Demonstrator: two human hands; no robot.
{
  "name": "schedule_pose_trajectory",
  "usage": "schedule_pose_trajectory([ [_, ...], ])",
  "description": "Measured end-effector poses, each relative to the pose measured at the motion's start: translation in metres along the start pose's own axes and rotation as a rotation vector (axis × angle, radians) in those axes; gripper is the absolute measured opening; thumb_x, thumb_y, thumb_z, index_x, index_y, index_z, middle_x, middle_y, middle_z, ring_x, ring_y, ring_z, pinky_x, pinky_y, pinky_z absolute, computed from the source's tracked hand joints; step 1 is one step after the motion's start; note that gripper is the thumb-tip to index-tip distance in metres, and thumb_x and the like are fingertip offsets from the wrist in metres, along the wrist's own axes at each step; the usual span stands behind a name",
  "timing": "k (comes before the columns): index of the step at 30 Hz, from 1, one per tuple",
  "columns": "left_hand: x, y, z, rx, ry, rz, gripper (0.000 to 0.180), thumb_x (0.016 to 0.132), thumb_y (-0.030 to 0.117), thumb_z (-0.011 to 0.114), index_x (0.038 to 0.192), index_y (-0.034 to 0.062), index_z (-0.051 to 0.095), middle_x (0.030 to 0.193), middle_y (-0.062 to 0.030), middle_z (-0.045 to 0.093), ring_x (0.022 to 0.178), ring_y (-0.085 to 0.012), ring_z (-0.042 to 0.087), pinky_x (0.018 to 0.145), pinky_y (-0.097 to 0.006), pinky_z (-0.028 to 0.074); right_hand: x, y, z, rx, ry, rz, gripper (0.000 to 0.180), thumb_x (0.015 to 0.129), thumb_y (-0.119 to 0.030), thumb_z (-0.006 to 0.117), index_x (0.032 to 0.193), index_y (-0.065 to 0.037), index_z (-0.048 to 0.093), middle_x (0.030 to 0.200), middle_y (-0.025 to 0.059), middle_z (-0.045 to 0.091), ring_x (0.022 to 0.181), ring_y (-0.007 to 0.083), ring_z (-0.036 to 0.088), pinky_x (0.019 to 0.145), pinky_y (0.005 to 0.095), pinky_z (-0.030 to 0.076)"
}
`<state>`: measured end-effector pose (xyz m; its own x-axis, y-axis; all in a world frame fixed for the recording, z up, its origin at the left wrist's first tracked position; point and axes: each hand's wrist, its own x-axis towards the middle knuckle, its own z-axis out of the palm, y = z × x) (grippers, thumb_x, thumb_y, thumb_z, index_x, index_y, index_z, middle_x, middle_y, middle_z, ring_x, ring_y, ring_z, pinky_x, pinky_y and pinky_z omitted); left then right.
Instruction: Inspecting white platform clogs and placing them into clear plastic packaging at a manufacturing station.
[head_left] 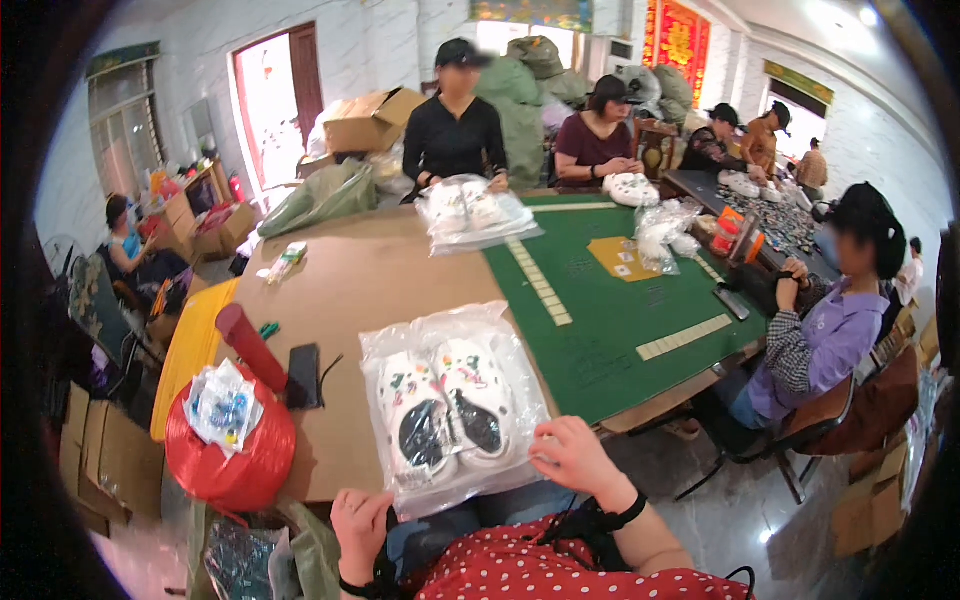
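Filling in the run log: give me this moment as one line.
left hand: open, below the table edge, empty | right hand: on clear bag edge | bag: pair of white clogs, on brown table

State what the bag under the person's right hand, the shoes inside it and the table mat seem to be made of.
Bag: thin clear plastic film, glossy and crinkled. Shoes: probably moulded foam or rubber, matte white, smooth. Table mat: looks like green felt or cloth, flat, without shine.

A long brown table (340, 290) is set in a white-walled room. A green mat (610, 300) is laid on its right half; behind it, a bright doorway (275, 100) is seen; cardboard boxes (100, 455) are stacked left.
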<state>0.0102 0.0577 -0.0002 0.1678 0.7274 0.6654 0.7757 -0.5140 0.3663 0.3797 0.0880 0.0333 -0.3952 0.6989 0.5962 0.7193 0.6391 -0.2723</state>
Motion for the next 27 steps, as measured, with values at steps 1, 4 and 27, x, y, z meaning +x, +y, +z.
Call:
schedule_pose_trajectory([
  [1, 0.0, -0.002, -0.001, -0.023, -0.008, 0.0, 0.012, 0.075, 0.004, 0.078, 0.085, 0.0097, 0.074, 0.077, -0.0062, 0.061, 0.075, -0.0295, 0.059, 0.067, -0.04, 0.048, 0.001, 0.0, -0.002, 0.04, 0.005, 0.02, 0.018, 0.079, -0.014, 0.077, 0.094, -0.012, 0.067, 0.1, 0.0055, 0.065, 0.102, 0.0271, 0.062, 0.085, 0.0421, 0.048],
  [4, 0.01, 0.0, 0.003, -0.021, -0.009, 0.042, 0.013, 0.075, 0.003, 0.078, 0.086, 0.0092, 0.074, 0.08, -0.0058, 0.062, 0.076, -0.0291, 0.06, 0.068, -0.04, 0.049, -0.004, 0.012, -0.008, 0.069, -0.069, 0.077, 0.02, 0.078, -0.013, 0.077, 0.096, -0.011, 0.068, 0.1, 0.0075, 0.066, 0.098, 0.0298, 0.063, 0.084, 0.0419, 0.049],
  [27, 0.013, 0.0, -0.007, -0.013, -0.032, 0.035, 0.019, 0.071, 0.001, 0.079, 0.086, 0.0095, 0.071, 0.084, -0.0046, 0.065, 0.082, -0.0283, 0.062, 0.074, -0.039, 0.051, 0.0, 0.014, -0.025, 0.188, -0.087, 0.17, 0.015, 0.078, -0.001, 0.07, 0.09, -0.009, 0.069, 0.093, 0.0059, 0.066, 0.092, 0.0285, 0.062, 0.08, 0.0404, 0.05],
])
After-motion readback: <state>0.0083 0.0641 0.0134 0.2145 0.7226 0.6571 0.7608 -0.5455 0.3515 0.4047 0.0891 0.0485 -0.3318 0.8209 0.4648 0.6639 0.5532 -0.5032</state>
